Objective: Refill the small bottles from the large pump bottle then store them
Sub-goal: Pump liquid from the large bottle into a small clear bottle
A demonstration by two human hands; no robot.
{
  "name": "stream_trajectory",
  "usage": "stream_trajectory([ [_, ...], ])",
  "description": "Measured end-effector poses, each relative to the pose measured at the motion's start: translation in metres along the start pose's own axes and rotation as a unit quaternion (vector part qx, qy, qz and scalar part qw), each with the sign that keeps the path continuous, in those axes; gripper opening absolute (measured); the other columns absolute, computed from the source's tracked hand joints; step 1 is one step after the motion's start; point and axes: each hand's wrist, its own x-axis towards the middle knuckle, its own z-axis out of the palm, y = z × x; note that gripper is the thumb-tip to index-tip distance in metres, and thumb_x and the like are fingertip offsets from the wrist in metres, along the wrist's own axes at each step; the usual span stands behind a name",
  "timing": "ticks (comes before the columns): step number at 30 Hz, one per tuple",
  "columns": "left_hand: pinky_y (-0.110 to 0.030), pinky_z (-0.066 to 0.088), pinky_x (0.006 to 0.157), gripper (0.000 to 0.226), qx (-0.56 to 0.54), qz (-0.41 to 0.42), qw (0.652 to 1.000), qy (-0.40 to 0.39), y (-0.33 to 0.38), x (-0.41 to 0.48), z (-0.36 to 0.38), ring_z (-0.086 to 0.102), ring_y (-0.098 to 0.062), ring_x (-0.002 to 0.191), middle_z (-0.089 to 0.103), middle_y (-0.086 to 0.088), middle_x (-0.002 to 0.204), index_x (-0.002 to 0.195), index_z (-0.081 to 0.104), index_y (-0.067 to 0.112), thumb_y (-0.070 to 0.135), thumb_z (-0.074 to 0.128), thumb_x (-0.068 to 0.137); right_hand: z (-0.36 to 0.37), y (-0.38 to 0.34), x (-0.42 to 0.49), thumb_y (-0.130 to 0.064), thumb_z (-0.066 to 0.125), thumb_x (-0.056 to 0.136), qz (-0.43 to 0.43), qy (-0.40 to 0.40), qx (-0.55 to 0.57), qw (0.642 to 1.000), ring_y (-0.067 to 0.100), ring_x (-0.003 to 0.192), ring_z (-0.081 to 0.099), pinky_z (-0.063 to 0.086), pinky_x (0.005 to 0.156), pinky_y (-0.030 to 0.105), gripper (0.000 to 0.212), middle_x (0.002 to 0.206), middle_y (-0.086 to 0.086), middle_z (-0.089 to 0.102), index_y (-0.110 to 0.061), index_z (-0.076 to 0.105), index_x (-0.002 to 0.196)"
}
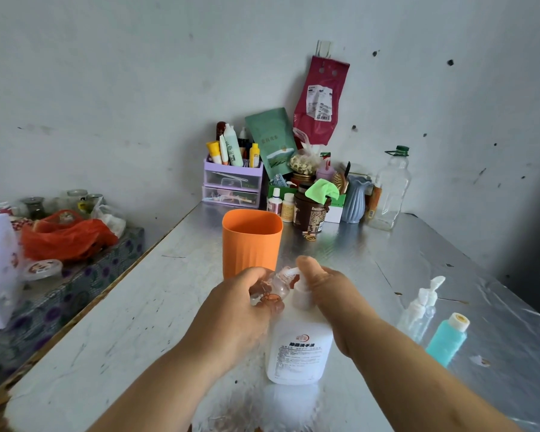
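A large white pump bottle (298, 347) stands on the metal table (138, 322) in front of me. My right hand (328, 291) rests on its pump head, thumb up by the nozzle. My left hand (247, 304) grips a small clear bottle (275, 286), tilted with its mouth at the nozzle. To the right stand a clear small pump bottle (420, 307) and a teal small bottle (448, 338) with a white cap.
An orange cup (250, 241) stands just behind my hands. At the back corner are a purple drawer organiser (231, 182), jars, a blue vase (354, 198) and an empty clear bottle (390, 191). A red plastic bag (63, 235) lies on a lower surface left.
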Motion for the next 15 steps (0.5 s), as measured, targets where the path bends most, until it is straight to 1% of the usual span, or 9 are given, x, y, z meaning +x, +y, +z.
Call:
stream_trajectory([
  [1, -0.035, 0.055, 0.086, 0.029, -0.001, 0.002, 1.0, 0.001, 0.0015, -0.0007, -0.0006, 0.063, -0.002, 0.098, 0.067, 0.019, 0.11, 0.113, 0.06, 0.043, 0.033, 0.069, 0.087, 0.0001, -0.0022, 0.0004, -0.038, 0.05, 0.089, 0.0, 0.006, -0.013, 1.0, 0.019, 0.058, 0.054, 0.043, 0.059, 0.026, 0.026, 0.065, 0.003, 0.059, -0.017, 0.058, 0.077],
  [5, -0.035, 0.054, 0.088, 0.033, 0.006, 0.006, 1.0, 0.005, 0.0052, -0.0006, -0.0015, 0.062, -0.004, 0.102, 0.067, 0.017, 0.112, 0.117, 0.061, 0.039, 0.032, 0.071, 0.087, 0.0, -0.0071, 0.0025, -0.041, 0.051, 0.08, 0.013, 0.029, -0.031, 0.999, 0.023, 0.07, 0.056, 0.042, 0.069, 0.032, 0.026, 0.073, 0.008, 0.061, -0.018, 0.06, 0.075],
  [8, -0.035, 0.054, 0.089, 0.035, 0.011, 0.008, 1.0, 0.007, 0.0074, -0.0008, -0.0008, 0.062, -0.005, 0.104, 0.066, 0.016, 0.115, 0.119, 0.059, 0.038, 0.032, 0.07, 0.087, -0.0018, -0.007, 0.0019, -0.041, 0.052, 0.08, 0.021, 0.028, -0.035, 0.999, 0.023, 0.068, 0.053, 0.041, 0.068, 0.032, 0.026, 0.071, 0.008, 0.06, -0.018, 0.059, 0.073],
  [12, -0.034, 0.054, 0.089, 0.034, 0.008, 0.008, 1.0, 0.008, 0.006, 0.0012, -0.0005, 0.061, -0.004, 0.105, 0.065, 0.017, 0.116, 0.119, 0.059, 0.04, 0.033, 0.07, 0.087, -0.002, -0.0045, 0.0028, -0.042, 0.049, 0.083, 0.009, 0.022, -0.042, 0.999, 0.021, 0.069, 0.049, 0.038, 0.069, 0.033, 0.026, 0.07, 0.006, 0.055, -0.02, 0.057, 0.073],
  [15, -0.034, 0.054, 0.088, 0.034, 0.006, 0.008, 1.0, 0.008, 0.0036, 0.0025, 0.0, 0.061, -0.003, 0.105, 0.065, 0.018, 0.115, 0.118, 0.059, 0.04, 0.033, 0.07, 0.087, -0.001, -0.0023, 0.0018, -0.041, 0.05, 0.083, 0.009, 0.014, -0.029, 0.999, 0.021, 0.068, 0.049, 0.039, 0.068, 0.033, 0.025, 0.07, 0.007, 0.055, -0.019, 0.057, 0.072],
])
